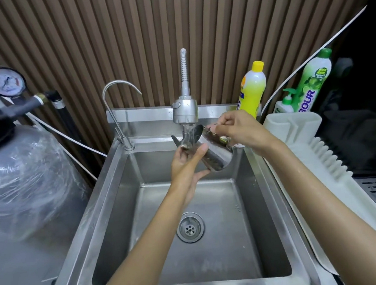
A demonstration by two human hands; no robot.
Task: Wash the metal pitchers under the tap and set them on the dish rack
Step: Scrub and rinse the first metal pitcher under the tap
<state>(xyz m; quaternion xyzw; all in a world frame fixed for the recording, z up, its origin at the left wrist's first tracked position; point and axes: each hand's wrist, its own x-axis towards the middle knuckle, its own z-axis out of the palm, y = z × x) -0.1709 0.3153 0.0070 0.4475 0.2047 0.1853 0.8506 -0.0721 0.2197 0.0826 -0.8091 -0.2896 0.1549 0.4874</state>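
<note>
1. Steel pitcher (216, 155) is tipped on its side over the sink (109, 195), mouth turned toward the spray head of the tap (184, 110), likely so the running water (189, 133) flushes the rim and inside and drains straight into the basin.
2. Right hand (234, 130) is closed on the pitcher's handle side, fingers curled tight around it. It comes in from the right with the wrist bent inward, forearm stretched across the sink's right edge. This hand looks to be carrying the weight and setting the tilt.
3. Left hand (185, 165) sits at the spout end, thumb lying over the wall, fingers loosely spread under the body, palm up. Reads as steadying or rubbing, not a firm clamp; exact contact at the lip is blurred by water.
4. Both arms are extended forward, meeting under the tap, well above the drain (190, 227).
5. White dish rack (316, 153) stands just beside the sink on the right, nothing visible on the part in view, so the pitcher is not yet set down.
6. Yellow dish soap bottle (251, 88) and green bottle (314, 79) stand behind, untouched.
7. Judgement: mid-rinse; wet steel could slip if the right grip loosens.
</note>
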